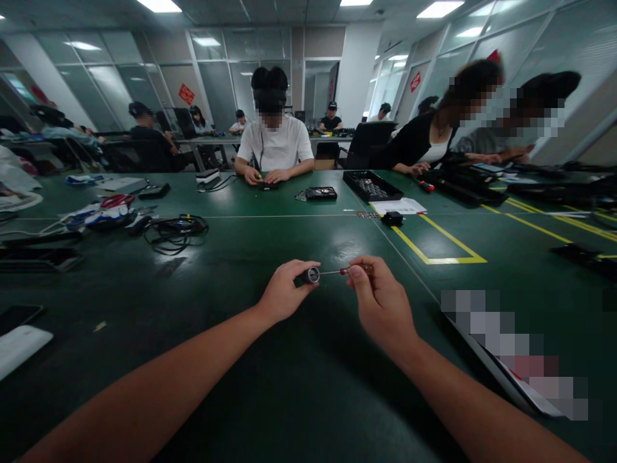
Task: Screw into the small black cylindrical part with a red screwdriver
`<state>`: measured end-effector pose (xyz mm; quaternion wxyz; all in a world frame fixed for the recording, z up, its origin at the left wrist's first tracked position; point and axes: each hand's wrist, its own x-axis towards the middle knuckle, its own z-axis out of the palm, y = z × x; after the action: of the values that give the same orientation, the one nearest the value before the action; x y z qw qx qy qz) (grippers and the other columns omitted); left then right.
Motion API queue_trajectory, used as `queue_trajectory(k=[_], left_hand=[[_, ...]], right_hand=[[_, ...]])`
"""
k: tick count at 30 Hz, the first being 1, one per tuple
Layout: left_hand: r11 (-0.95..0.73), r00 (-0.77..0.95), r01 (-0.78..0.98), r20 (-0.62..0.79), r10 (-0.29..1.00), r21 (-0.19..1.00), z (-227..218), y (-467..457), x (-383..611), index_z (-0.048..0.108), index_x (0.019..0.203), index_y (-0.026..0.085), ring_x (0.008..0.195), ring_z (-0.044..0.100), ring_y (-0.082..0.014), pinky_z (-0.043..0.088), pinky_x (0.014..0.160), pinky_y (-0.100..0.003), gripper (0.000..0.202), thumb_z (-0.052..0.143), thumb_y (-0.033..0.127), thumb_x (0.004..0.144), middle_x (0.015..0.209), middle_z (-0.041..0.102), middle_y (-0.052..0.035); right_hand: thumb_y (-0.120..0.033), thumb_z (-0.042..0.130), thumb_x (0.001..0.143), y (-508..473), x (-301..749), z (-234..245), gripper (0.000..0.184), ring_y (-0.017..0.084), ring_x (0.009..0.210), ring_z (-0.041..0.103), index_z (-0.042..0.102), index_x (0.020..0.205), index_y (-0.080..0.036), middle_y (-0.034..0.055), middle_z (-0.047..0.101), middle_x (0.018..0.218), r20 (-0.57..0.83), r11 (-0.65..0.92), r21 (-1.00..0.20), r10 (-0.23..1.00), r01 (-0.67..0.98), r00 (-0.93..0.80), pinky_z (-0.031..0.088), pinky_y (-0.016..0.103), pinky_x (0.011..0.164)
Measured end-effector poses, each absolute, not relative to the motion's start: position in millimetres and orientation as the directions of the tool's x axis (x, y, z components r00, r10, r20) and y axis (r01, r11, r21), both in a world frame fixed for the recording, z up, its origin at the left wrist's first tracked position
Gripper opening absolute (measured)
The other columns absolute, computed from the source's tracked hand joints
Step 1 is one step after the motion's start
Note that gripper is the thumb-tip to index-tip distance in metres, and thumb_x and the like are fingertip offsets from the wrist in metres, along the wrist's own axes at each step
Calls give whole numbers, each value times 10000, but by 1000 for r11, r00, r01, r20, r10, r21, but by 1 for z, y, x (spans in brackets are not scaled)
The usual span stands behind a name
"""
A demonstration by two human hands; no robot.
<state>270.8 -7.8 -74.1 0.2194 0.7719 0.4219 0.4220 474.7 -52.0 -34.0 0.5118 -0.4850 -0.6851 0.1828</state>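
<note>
no readable text (only unclear marks on a red diamond sign (186,94), back left)

Above the flat green tabletop (289,399), the black cylindrical part (313,275) sits in the left hand (282,292), and the red-collared metal screwdriver (343,271) sits in the right hand (383,299), shaft directed left toward the part. On the left side, the coiled black cable (176,233) lies behind and right of the flat white slab (22,347). Behind and right of the hands, the U-shaped yellow tape outline (456,261) carries the small black block (392,218) at its rear left end, with the white paper sheet (405,205) behind the block and the open rectangular black tray (385,197) behind the sheet.
</note>
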Motion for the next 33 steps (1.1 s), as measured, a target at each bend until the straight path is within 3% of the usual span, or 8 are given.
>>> queue_trajectory(k=[8,17,33], left_hand=[[-562,315,475,465,827,677,-76,-7,269,709,1226,239,1082,664,-235,494,976,-419,372,736,144,867,1141,728,-61],[-556,338,575,444,830,601,-74,-7,271,716,1224,253,1080,661,-249,454,988,-462,388,758,148,853,1126,744,-48],[-547,334,563,435,836,619,-75,-7,270,714,1226,267,1086,656,-244,459,994,-459,390,745,145,856,1138,736,-51]], right_hand=[[-401,579,992,-51,474,-36,204,173,743,674,668,1068,-233,7,701,832,464,472,-812,879,343,-111,502,291,665],[-334,498,1018,-56,474,-28,195,164,654,653,638,954,-215,7,691,759,569,510,-642,817,573,-89,459,289,636],[-350,480,1029,-54,474,-29,206,150,597,596,633,975,-225,-15,643,714,515,491,-695,850,526,-114,426,277,587]])
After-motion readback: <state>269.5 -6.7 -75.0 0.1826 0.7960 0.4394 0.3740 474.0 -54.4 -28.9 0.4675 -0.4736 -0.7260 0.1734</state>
